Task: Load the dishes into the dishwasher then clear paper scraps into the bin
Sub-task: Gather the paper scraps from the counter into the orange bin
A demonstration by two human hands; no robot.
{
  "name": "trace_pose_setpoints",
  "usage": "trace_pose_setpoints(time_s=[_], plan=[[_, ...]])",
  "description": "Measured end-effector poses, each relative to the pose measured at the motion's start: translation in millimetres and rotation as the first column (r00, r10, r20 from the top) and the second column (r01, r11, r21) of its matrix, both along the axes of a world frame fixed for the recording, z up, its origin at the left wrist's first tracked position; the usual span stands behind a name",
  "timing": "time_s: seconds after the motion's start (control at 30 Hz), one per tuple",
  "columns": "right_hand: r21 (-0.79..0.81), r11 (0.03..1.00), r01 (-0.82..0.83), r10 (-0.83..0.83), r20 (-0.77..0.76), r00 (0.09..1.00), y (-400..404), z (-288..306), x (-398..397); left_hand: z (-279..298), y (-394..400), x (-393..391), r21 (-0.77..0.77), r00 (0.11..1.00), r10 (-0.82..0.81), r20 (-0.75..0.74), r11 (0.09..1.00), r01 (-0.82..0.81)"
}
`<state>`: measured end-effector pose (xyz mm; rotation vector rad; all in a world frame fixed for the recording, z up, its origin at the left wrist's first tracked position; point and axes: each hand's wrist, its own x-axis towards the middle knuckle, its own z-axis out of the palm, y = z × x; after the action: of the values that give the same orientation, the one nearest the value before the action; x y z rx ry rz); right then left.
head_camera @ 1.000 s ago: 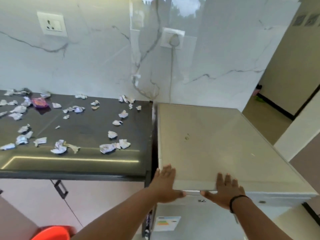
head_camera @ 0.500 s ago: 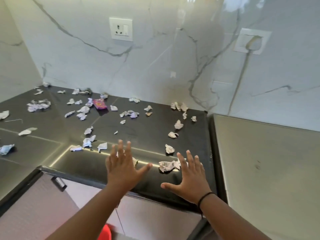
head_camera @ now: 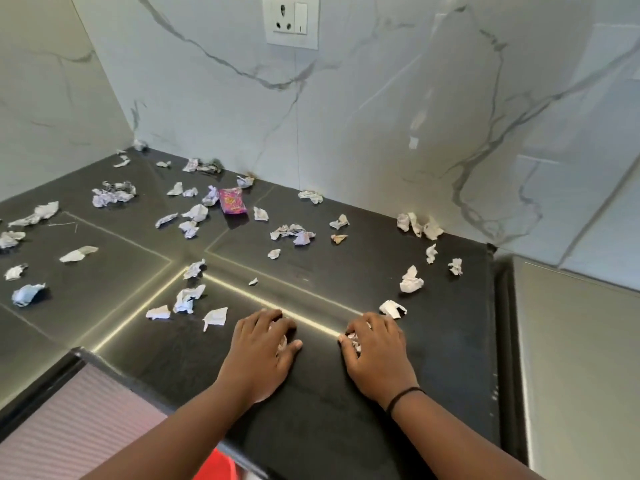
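A sliver of red [head_camera: 216, 465] is seen at the very bottom edge, below the black counter [head_camera: 311, 427], can't tell what it is. Both hands are laid palm-down near the counter's front. The left hand [head_camera: 261, 351] is curled over a paper scrap [head_camera: 282, 341], w/ fingers bent round it. The right hand [head_camera: 375, 355] is likewise cupped on another crumpled scrap [head_camera: 353, 339], thumb & fingertips closed in on it; a black band [head_camera: 401, 398] is worn on that wrist. Just beyond the right hand a white scrap [head_camera: 393, 308] is left lying, & a few more [head_camera: 187, 299] are scattered left of the left hand. Further back, loads of paper scraps [head_camera: 292, 232] are spread across the counter, a pink wrapper [head_camera: 232, 200] among them. A beige appliance top [head_camera: 581, 358] is butted against the counter's right side. Behind it all, a socket [head_camera: 291, 20] is set in the marble wall [head_camera: 381, 116].
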<state>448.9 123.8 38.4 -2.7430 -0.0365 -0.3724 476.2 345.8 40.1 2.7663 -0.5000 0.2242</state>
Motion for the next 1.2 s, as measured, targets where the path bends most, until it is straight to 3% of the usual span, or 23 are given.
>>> trace_pose_setpoints(time_s=[0.1, 0.27, 0.37, 0.47, 0.53, 0.6, 0.67, 0.73, 0.83, 0.9, 0.97, 1.1, 1.2], plan=[[-0.049, 0.999, -0.004, 0.007, 0.063, 0.998, -2.8, -2.5, 18.5, -4.1, -4.5, 13.3, -0.052, 0.996, 0.001, 0.088, 0.999, 0.004], [-0.113, 0.993, -0.022, 0.031, 0.080, 0.996, -12.6, 7.4, 50.9, 9.6, -19.2, 54.6, -0.002, 0.997, 0.003, -0.081, 1.000, -0.004], [0.112, 0.985, 0.128, -0.128, -0.006, 0.992, -32.0, 25.4, 58.9, 18.8, -30.8, 76.2, 0.044, 0.993, -0.083, -0.081, 0.995, 0.087], [0.326, 0.902, 0.284, -0.327, 0.086, 0.941, -66.2, 48.2, 71.7, 33.7, -45.4, 116.8, -0.079, 0.991, -0.127, 0.044, 0.988, 0.130], [0.287, 0.911, 0.295, -0.348, 0.152, 0.925, -91.9, 50.7, 87.6, 39.9, -56.4, 157.9, -0.167, 0.970, -0.127, 0.206, 0.972, 0.163], [0.253, 0.921, 0.297, -0.338, 0.136, 0.931, -108.2, 40.8, 103.6, 43.6, -62.0, 199.1, -0.173, 0.954, -0.149, 0.261, 0.965, 0.198], [0.266, 0.919, 0.291, -0.324, 0.092, 0.942, -110.4, 29.9, 108.6, 40.7, -61.0, 230.1, -0.167, 0.965, -0.160, 0.206, 0.966, 0.195], [0.235, 0.930, 0.282, -0.277, -0.054, 0.959, -99.9, 24.1, 108.2, 24.8, -56.4, 252.8, -0.187, 0.972, -0.194, 0.129, 0.958, 0.216], [0.044, 0.989, 0.143, -0.127, -0.257, 0.958, -82.9, 17.0, 100.2, 10.0, -55.4, 264.1, -0.230, 0.951, -0.284, -0.119, 0.940, 0.252], [-0.062, 0.995, 0.073, -0.082, -0.160, 0.984, -73.4, 7.0, 93.5, 10.1, -56.3, 267.8, -0.147, 0.918, -0.343, -0.198, 0.936, 0.318], [-0.066, 0.995, 0.078, -0.079, -0.016, 0.997, -70.0, -0.4, 90.6, 12.9, -58.1, 268.7, -0.015, 0.884, -0.412, -0.223, 0.908, 0.419], [-0.091, 0.993, 0.080, -0.078, 0.022, 0.997, -75.2, -5.0, 99.5, 16.9, -76.8, 278.1, 0.028, 0.855, -0.445, -0.266, 0.883, 0.468], [0.100, 0.967, 0.236, -0.248, 0.135, 0.959, -78.3, 5.0, 106.1, 16.4, -99.7, 285.5, -0.019, 0.859, -0.446, -0.253, 0.890, 0.456]])
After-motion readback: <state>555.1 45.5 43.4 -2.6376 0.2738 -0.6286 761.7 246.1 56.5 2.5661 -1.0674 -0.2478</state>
